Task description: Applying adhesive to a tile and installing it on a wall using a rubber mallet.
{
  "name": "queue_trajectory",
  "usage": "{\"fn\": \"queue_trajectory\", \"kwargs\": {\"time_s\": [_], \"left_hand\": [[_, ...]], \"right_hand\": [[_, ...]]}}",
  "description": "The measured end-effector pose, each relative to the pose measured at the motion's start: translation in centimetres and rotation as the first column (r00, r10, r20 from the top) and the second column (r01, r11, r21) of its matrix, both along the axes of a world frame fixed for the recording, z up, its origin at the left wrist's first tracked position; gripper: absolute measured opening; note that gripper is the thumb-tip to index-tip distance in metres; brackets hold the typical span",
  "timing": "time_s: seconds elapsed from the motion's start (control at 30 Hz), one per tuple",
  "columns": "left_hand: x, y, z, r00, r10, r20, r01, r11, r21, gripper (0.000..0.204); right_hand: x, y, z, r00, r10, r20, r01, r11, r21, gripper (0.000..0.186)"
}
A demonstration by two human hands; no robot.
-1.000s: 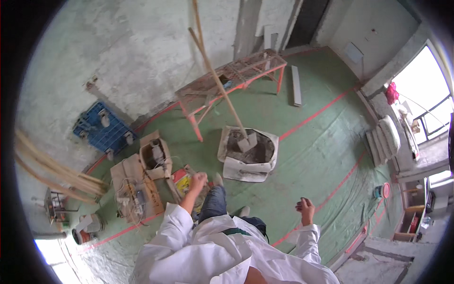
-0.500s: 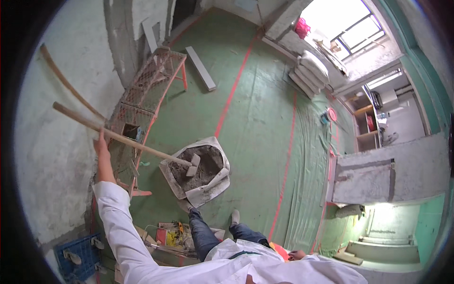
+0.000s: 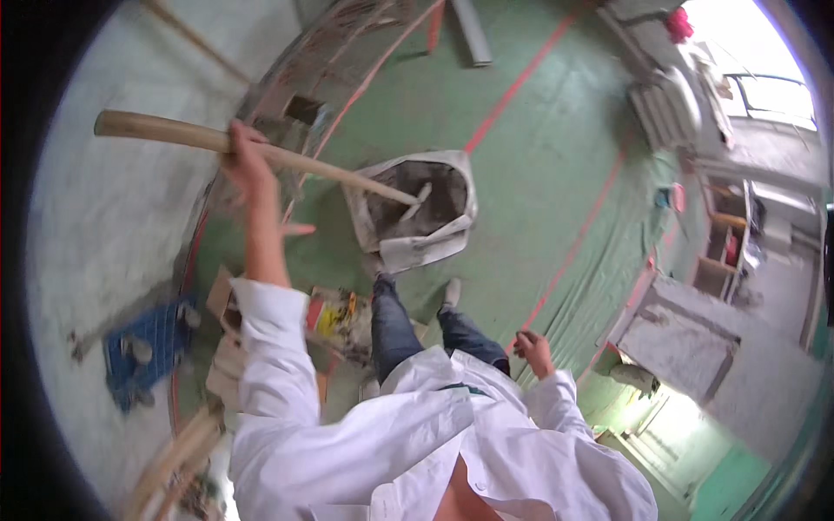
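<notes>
My left hand (image 3: 250,158), at the end of an outstretched arm, is wrapped round the long wooden handle of a hoe (image 3: 347,178). The handle slants down to the right, and the hoe's mortar-covered head rests in grey, crumbly mix (image 3: 445,207). That mix lies inside an open white sack (image 3: 417,252) with folded-down edges, on the floor before my feet. Low on the right, beside my hip, my right hand (image 3: 533,350) hangs with its fingers curled in. Nothing shows in it.
An orange-framed mesh platform (image 3: 347,43) stands along the left wall, with another wooden pole (image 3: 191,36) nearby. Green sheeting (image 3: 539,174) covers the floor. Stacked bags (image 3: 665,108) and a bucket (image 3: 673,198) stand at the right. A blue crate (image 3: 152,347) lies lower left.
The view has shifted, so the sack appears higher and farther right. My right hand has come away from my side into fuller view. My left hand still grips the hoe handle.
</notes>
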State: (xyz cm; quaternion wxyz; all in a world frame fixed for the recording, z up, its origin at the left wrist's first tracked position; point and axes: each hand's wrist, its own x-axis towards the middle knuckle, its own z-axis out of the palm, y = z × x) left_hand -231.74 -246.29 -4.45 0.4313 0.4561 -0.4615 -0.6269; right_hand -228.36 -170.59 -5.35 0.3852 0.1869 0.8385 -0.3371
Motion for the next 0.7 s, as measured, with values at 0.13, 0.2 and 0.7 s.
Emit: {"fn": "queue_trajectory", "kwargs": {"time_s": [0.13,0.2,0.7], "left_hand": [[11.6,13.1,6.6,0.981,0.051,-0.189,-0.07,0.993,-0.091,0.034],[15.1,19.6,7.8,0.992,0.047,-0.118,-0.07,0.978,-0.199,0.03],[27.2,62.0,32.1,0.262,0.96,0.102,-0.513,0.228,-0.828,0.043]], "right_hand": [[-5.2,-9.7,-8.3,0.949,0.301,0.094,-0.282,0.943,-0.175,0.033],[-8.0,-12.7,-14.5,0.883,0.454,0.121,-0.421,0.878,-0.226,0.034],[6.9,-20.1,-25.1,0.8,-0.038,0.599,0.27,0.914,-0.302,0.009]]}}
